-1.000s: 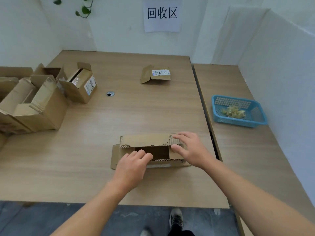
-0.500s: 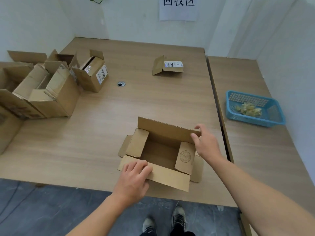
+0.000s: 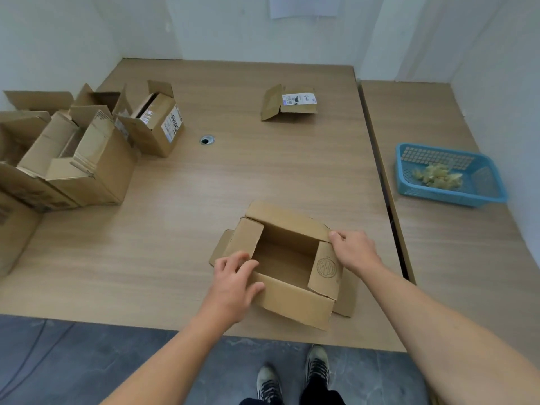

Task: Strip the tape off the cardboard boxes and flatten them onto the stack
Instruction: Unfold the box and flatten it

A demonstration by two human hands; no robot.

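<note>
Cardboard first: a small brown corrugated cardboard box (image 3: 292,299) sits open-topped near the front edge of the pale wood-grain table (image 3: 233,176). All four flaps are splayed outward, and the right-hand flap shows a round printed stamp. Both of the person's hands are on it. The left hand (image 3: 233,285) grasps the near-left corner, fingers curled over the rim and thumb lying along the front flap, while the right hand (image 3: 355,251) clutches the far-right corner, fingers hooked over the edge.

Further back on the same table lies a small carton with a white shipping label (image 3: 289,108), one flap raised, well apart from the box being handled. Off to the left stands a huddle of larger open brown cartons (image 3: 87,171), flaps at odd angles — one bears a white label on its side. A round metal cable hole (image 3: 207,140) sits between that huddle and the labelled carton.

On the adjoining table to the right, a blue plastic mesh basket (image 3: 450,197) holds a clump of yellowish crumpled tape (image 3: 438,175). Dark shoes (image 3: 317,366) show on the grey floor below.
</note>
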